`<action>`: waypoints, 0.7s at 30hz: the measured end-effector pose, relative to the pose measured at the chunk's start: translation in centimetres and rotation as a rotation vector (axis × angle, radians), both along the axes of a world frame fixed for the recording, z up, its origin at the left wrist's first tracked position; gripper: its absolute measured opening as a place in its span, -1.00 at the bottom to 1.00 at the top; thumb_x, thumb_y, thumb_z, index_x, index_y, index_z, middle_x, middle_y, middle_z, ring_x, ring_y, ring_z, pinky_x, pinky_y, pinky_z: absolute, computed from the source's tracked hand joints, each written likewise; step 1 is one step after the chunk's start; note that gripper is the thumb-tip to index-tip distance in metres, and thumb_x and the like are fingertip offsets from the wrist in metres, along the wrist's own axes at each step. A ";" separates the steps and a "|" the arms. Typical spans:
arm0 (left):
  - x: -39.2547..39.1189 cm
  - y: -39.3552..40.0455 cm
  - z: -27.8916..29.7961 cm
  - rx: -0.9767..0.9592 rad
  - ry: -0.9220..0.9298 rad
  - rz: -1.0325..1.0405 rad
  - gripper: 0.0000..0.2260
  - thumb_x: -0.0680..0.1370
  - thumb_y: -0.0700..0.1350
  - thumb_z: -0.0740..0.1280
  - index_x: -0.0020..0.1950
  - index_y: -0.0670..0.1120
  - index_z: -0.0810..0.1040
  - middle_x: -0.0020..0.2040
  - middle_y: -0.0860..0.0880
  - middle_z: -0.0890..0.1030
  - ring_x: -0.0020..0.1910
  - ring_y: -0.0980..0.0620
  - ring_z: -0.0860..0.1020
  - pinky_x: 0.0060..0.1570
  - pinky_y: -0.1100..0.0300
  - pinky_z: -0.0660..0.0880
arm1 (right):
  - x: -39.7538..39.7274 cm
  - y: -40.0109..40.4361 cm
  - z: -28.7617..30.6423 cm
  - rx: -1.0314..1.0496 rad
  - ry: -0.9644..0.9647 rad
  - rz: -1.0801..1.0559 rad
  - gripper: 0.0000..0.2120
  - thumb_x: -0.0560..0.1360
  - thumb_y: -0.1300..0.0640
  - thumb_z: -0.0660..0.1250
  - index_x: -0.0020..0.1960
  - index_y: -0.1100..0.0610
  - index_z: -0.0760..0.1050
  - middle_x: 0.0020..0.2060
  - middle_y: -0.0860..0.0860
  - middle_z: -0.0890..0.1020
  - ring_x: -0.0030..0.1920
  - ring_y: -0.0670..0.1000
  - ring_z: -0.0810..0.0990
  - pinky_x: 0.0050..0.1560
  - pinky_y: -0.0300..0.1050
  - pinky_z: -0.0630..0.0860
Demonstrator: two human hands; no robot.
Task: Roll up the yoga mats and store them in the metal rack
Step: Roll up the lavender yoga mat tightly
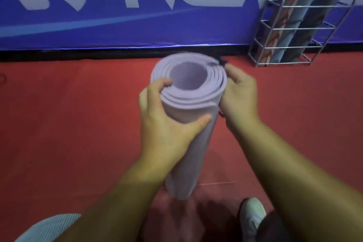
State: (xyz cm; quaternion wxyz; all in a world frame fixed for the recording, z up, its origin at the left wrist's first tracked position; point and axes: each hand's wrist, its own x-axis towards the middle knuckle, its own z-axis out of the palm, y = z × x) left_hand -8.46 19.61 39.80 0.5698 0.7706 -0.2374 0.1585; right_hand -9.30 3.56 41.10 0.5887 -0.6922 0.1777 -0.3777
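Holding: a rolled lilac mat point(188, 124) stands on end at the middle of the view, both hands on its upper part, its open spiral end facing the camera.
Left hand: the left hand point(167, 120) wraps the roll from 9 o'clock; the thumb lies across the front of the roll pointing toward 3 o'clock, and the fingers curl over the rim, tips hooked into the outer layers.
Left arm: the forearm rises from 7 o'clock, wrist bent in toward the roll.
Right hand: the right hand point(239, 96) presses against the roll's 3 o'clock side; its fingertips are bunched at the rim near a small dark strap point(223, 63), but blur hides whether they pinch it.
Right arm: the forearm comes in from 4 o'clock, bare to the frame edge.
Mat base: the lower end sits at 6 o'clock, above the red floor point(68, 124).
Rack: a metal rack point(294, 29) stands at 2 o'clock against the blue banner point(137, 21), well apart from the hands, with rolled mats point(290, 31) upright inside.
Shoe: a pale shoe point(252, 216) shows at 5 o'clock.
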 end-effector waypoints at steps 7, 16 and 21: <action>2.4 1.7 -1.1 0.116 0.060 0.010 -0.30 0.16 0.14 0.57 0.21 0.22 0.32 0.31 0.02 0.38 0.18 0.50 0.32 0.15 0.64 0.18 | -0.9 1.1 -2.5 -0.064 0.015 -0.013 -0.53 0.55 0.44 0.16 0.18 0.04 0.69 0.38 -0.06 0.54 -0.19 0.07 0.72 -0.50 -0.16 0.52; 3.1 1.3 -1.3 0.233 -0.199 -0.059 -0.50 0.39 0.20 0.41 0.23 -0.01 0.47 0.61 -0.16 0.15 0.63 -0.19 0.02 0.58 0.03 0.04 | -1.0 0.7 0.3 -0.248 -0.023 -0.062 -0.53 0.46 0.25 0.47 0.25 -0.18 0.58 0.44 -0.02 0.45 -0.29 -0.11 0.64 -0.15 -0.05 0.62; 3.4 0.4 -0.7 0.315 -0.352 -0.017 -0.59 0.45 0.18 0.37 0.23 0.02 0.50 0.45 -0.08 0.43 0.59 -0.21 0.17 0.39 -0.40 0.24 | -1.0 0.7 1.3 -0.328 0.045 -0.028 -0.24 0.24 0.02 0.63 0.40 -0.18 0.47 0.38 -0.16 0.42 -0.27 0.01 0.58 -0.10 -0.26 0.58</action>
